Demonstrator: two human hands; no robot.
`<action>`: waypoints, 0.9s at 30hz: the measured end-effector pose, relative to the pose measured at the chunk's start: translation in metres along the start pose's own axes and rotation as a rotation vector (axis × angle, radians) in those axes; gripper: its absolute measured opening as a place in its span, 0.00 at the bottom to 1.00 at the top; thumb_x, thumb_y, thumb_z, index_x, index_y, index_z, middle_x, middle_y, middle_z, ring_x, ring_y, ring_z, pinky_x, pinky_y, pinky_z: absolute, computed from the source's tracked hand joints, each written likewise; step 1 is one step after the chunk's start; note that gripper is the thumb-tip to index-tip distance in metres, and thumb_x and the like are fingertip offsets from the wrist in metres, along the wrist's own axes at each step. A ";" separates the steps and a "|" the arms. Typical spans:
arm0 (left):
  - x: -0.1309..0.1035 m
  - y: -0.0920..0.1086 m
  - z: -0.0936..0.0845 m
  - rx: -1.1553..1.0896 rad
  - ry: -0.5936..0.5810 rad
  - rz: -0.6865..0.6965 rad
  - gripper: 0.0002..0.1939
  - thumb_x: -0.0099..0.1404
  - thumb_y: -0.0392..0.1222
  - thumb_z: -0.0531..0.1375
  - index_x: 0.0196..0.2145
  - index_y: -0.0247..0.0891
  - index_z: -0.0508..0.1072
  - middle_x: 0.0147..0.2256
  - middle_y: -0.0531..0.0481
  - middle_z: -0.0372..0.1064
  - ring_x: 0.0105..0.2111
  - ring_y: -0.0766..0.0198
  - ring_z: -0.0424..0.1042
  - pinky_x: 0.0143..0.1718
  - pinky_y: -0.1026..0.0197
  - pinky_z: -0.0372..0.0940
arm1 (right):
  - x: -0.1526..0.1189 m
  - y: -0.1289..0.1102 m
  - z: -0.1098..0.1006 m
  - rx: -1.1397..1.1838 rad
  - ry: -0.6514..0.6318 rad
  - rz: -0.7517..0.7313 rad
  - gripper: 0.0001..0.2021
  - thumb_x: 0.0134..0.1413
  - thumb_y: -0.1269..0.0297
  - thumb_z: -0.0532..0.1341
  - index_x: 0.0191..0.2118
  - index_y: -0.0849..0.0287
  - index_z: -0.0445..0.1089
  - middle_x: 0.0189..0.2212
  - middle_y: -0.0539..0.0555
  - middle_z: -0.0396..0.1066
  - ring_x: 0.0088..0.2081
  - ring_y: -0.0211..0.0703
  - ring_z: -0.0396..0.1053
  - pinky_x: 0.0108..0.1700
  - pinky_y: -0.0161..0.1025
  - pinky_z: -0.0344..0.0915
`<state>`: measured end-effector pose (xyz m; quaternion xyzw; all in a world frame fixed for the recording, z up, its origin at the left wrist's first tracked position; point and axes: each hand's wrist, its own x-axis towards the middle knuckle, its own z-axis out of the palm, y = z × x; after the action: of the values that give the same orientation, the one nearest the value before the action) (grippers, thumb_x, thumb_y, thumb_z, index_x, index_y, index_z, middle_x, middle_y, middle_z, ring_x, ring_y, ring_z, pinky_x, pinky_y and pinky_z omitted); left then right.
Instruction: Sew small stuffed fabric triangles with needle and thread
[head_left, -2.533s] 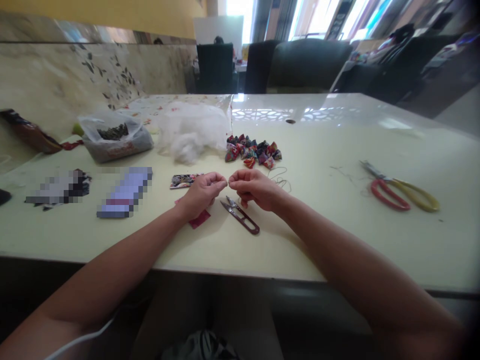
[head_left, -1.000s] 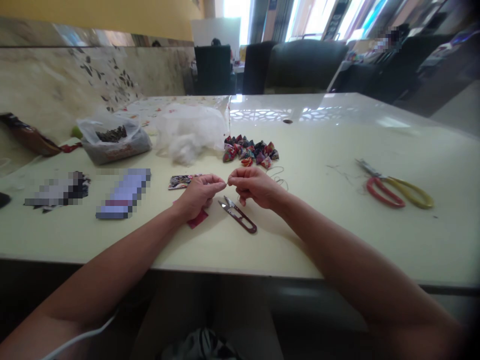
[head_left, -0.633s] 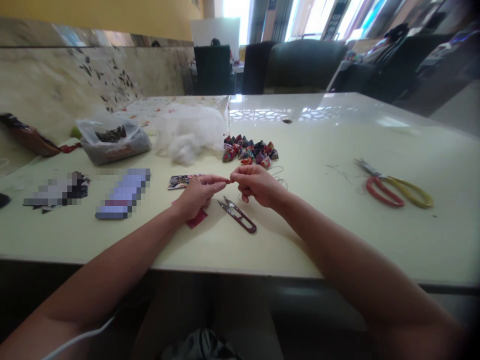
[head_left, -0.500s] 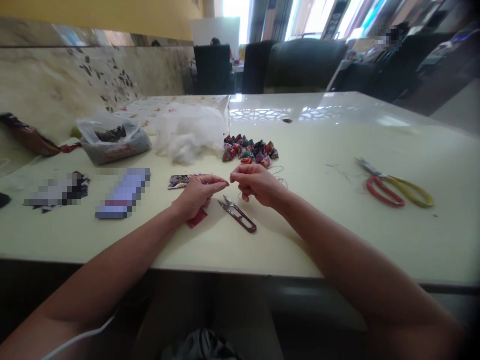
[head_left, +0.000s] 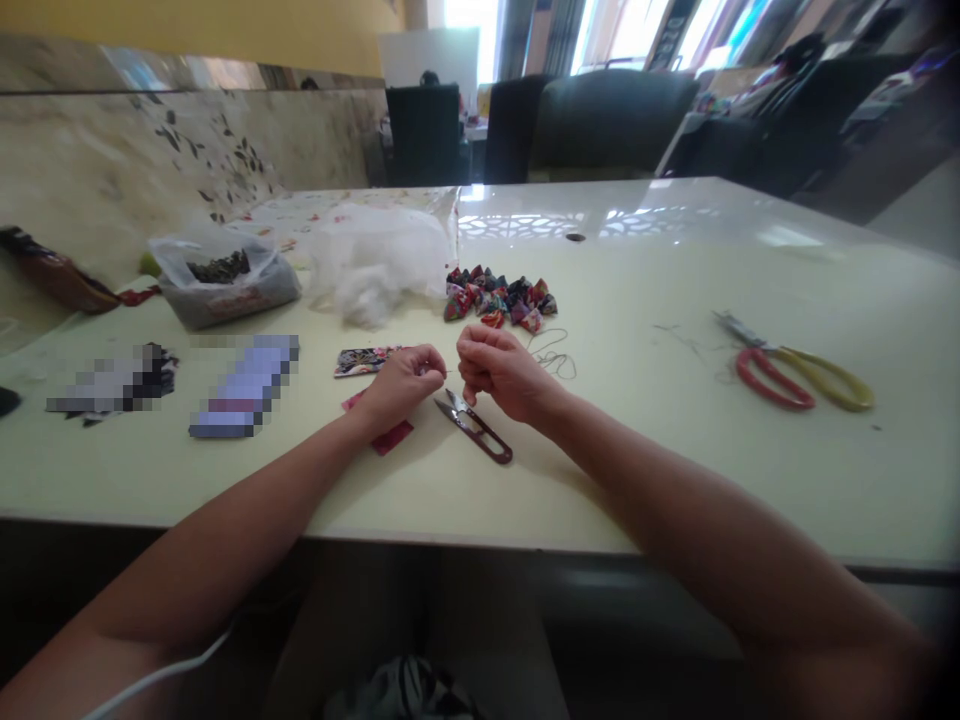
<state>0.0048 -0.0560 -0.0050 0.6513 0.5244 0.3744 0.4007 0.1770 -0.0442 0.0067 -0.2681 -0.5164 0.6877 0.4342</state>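
Note:
My left hand [head_left: 405, 385] is closed in a pinch above a dark pink fabric piece [head_left: 392, 440] and beside a floral fabric strip [head_left: 360, 362]. A very thin dark line sticks out of its fingertips; whether needle or thread, I cannot tell. Just to the right, my right hand [head_left: 499, 372] is curled closed, a small gap from the left. Loops of dark thread [head_left: 556, 358] lie behind its wrist and lead toward it. Below both hands lie brown-handled thread snips [head_left: 484, 437], blades pointing up-left.
Small stuffed patterned fabric pieces [head_left: 499, 298] cluster behind the hands. White stuffing [head_left: 371, 290] in a clear bag and a plastic bag of dark filler [head_left: 225, 285] stand left. Large scissors [head_left: 799, 375] with red and yellow handles lie right. A blurred blue-violet item [head_left: 246, 385] lies left.
My left fingers have curled inward and drawn slightly left, away from the right fingertips. My right hand has closed more tightly and shifted a little left.

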 end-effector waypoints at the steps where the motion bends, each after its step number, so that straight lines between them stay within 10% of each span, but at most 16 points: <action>1: 0.000 0.000 0.000 -0.011 -0.001 -0.010 0.02 0.55 0.37 0.60 0.27 0.37 0.71 0.18 0.58 0.58 0.17 0.73 0.53 0.19 0.68 0.48 | 0.000 -0.001 0.000 -0.009 0.019 -0.027 0.16 0.52 0.61 0.65 0.26 0.56 0.55 0.16 0.39 0.47 0.17 0.28 0.44 0.19 0.33 0.65; 14: -0.003 0.001 -0.002 -0.171 -0.063 -0.109 0.14 0.59 0.51 0.63 0.32 0.37 0.71 0.17 0.61 0.49 0.15 0.74 0.44 0.16 0.67 0.40 | 0.007 0.001 -0.014 -0.705 0.061 -0.087 0.04 0.53 0.70 0.62 0.30 0.59 0.65 0.18 0.43 0.58 0.18 0.32 0.62 0.18 0.31 0.64; 27: -0.003 -0.002 -0.002 -0.111 -0.084 -0.050 0.13 0.62 0.50 0.61 0.30 0.37 0.68 0.17 0.60 0.51 0.16 0.74 0.49 0.17 0.67 0.44 | 0.007 0.007 -0.013 -0.669 0.012 -0.001 0.05 0.51 0.72 0.59 0.27 0.63 0.70 0.22 0.48 0.64 0.21 0.32 0.65 0.20 0.30 0.68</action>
<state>0.0016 -0.0589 -0.0058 0.6299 0.5016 0.3654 0.4671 0.1825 -0.0326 -0.0036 -0.3996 -0.7111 0.4781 0.3256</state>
